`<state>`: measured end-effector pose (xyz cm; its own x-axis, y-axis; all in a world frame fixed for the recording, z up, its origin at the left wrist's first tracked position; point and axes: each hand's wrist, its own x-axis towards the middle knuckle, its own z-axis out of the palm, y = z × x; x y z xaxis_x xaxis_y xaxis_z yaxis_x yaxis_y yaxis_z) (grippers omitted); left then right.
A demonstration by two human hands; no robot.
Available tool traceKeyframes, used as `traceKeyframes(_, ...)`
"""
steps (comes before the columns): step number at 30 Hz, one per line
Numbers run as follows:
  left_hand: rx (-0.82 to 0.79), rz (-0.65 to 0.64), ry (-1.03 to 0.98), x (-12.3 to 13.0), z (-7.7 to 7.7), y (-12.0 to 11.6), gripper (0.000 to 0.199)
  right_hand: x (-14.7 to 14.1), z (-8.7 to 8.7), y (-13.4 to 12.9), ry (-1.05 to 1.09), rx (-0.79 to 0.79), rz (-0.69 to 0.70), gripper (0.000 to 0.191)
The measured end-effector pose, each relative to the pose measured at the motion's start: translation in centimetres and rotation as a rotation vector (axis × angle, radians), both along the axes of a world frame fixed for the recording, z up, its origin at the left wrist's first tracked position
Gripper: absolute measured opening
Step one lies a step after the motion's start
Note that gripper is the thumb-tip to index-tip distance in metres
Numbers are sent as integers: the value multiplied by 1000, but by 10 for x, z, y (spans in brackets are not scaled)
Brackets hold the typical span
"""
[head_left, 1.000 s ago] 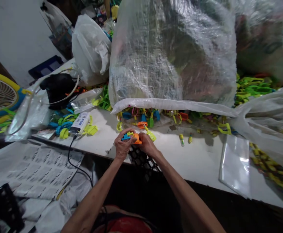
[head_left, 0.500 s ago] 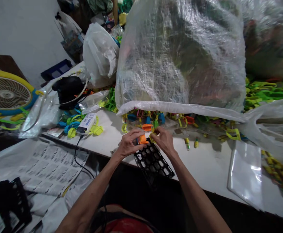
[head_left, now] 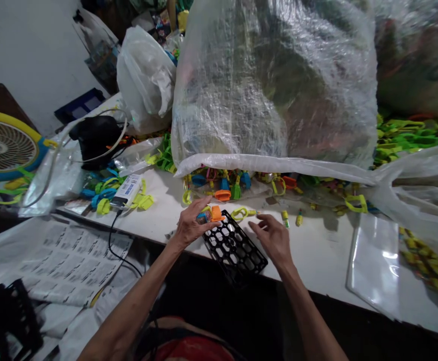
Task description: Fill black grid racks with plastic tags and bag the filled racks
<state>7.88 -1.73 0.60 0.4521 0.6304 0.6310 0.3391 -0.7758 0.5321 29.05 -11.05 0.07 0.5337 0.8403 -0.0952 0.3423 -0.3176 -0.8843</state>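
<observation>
My left hand (head_left: pixel 191 223) has an orange plastic piece (head_left: pixel 216 214) between thumb and fingers, with something blue beside it in the grip. Below and to the right of that hand lies a black tray with rows of holes (head_left: pixel 231 242), tilted over the table's front edge. My right hand (head_left: pixel 274 237) is to the right of the tray, its fingers slightly bent and apart, holding nothing. A yellow-green plastic loop (head_left: pixel 238 214) rests on the table between the hands, by the tray's far end. Two small yellow-capped tubes (head_left: pixel 285 218) lie beyond my right hand.
A large clear plastic bag (head_left: pixel 275 90) stands at the back over a heap of coloured plastic pieces. Flat clear bags (head_left: pixel 374 263) lie at right. At left are a labelled white box (head_left: pixel 129 188) with a black cable, and a yellow fan (head_left: pixel 6 145).
My right hand has let go of the yellow-green loop and drawn back to the right and down. My left hand still holds the orange piece. The view has shifted slightly.
</observation>
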Motion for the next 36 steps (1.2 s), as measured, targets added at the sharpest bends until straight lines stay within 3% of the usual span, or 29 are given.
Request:
traceKeyframes(4,-16,-20,6,-1,-4,1,60,-40,2,25,-112,174,431,22)
traceKeyframes(6,-22,-52,10,-3,-6,2,58,-53,0,39,-150,175,499,16)
traceKeyframes(12,-101,-113,-3,-6,-7,3,56,-54,-12,46,-213,215,472,16)
traceKeyframes(16,-147,-102,-28,-4,-6,0,54,-56,-16,45,-123,221,482,16)
traceKeyframes(21,-192,-84,-18,-4,-3,-1,38,-56,-13,48,-28,185,481,14)
traceKeyframes(30,-150,-167,-153,2,2,-5,20,-46,-5,60,175,140,561,14)
traceKeyframes(33,-140,-126,-158,6,0,-8,27,-45,-2,63,154,117,579,14)
traceKeyframes(36,-133,-86,-109,7,-3,-10,49,-47,2,63,-1,108,591,16)
